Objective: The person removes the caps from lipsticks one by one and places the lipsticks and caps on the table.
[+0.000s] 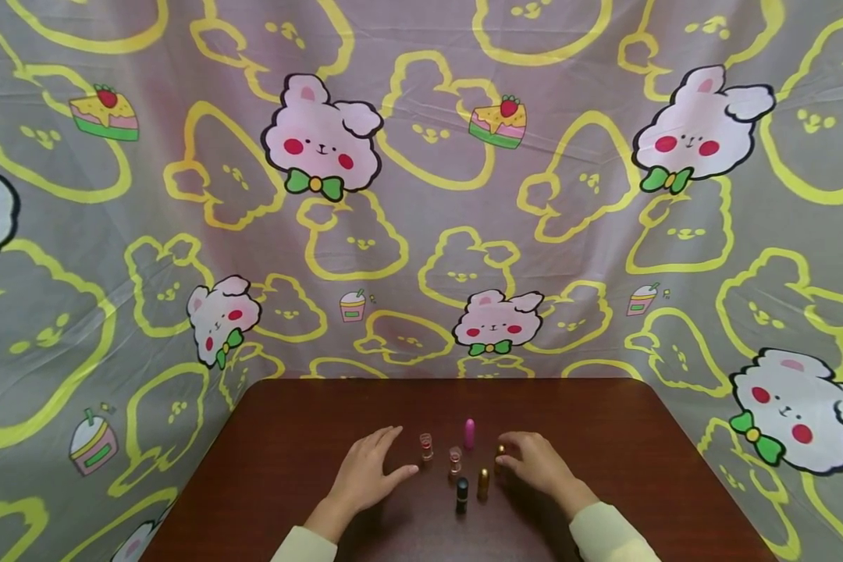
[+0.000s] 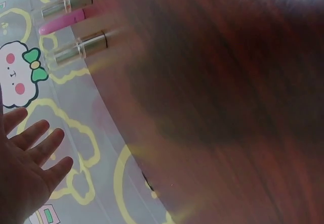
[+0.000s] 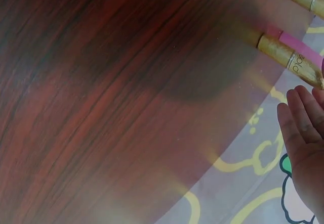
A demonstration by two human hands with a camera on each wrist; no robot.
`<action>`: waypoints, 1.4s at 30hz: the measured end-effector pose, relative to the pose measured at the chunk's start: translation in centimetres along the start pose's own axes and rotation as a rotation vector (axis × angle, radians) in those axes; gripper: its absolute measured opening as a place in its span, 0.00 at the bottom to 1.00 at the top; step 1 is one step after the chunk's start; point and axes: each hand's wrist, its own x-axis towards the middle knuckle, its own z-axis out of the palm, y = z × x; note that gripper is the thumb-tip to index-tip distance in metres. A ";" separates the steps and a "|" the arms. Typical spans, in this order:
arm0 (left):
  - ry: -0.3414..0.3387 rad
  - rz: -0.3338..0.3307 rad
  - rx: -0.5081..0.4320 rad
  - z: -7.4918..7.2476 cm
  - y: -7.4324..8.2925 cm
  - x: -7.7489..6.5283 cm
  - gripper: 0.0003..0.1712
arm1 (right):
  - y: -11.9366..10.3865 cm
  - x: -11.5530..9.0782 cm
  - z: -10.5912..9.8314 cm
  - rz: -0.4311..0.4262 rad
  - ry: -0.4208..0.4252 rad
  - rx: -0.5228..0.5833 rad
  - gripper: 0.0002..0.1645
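Observation:
Several lipstick tubes stand upright in a loose group on the table. My right hand [image 1: 537,466] is at the group's right side, thumb and fingertips around the top of a gold lipstick tube [image 3: 288,59]. Nearer me are a second gold lipstick tube [image 1: 483,484] and a black lipstick tube [image 1: 461,496]. Farther back stands a pink tube [image 1: 469,434]. Two clear-capped tubes, a left one [image 1: 426,447] and a middle one [image 1: 455,461], stand closest to my left hand [image 1: 365,472]. That hand holds nothing, its fingers spread apart in the left wrist view.
The dark red-brown wooden table [image 1: 288,421] has its far edge against a grey curtain [image 1: 421,211] printed with yellow outlines and white rabbits. More of this cloth hangs along both sides.

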 end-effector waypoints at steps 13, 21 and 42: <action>-0.002 0.000 -0.018 0.8 0.3 -0.8 0.42 | 0.2 0.2 0.7 -0.034 0.051 -0.049 0.12; 0.025 0.009 -0.027 1.1 0.3 -1.2 0.42 | 0.3 0.0 0.9 -0.027 0.071 -0.055 0.10; 0.013 -0.087 -0.248 0.4 0.8 -1.2 0.40 | -1.5 -0.8 -1.6 0.190 0.215 0.296 0.11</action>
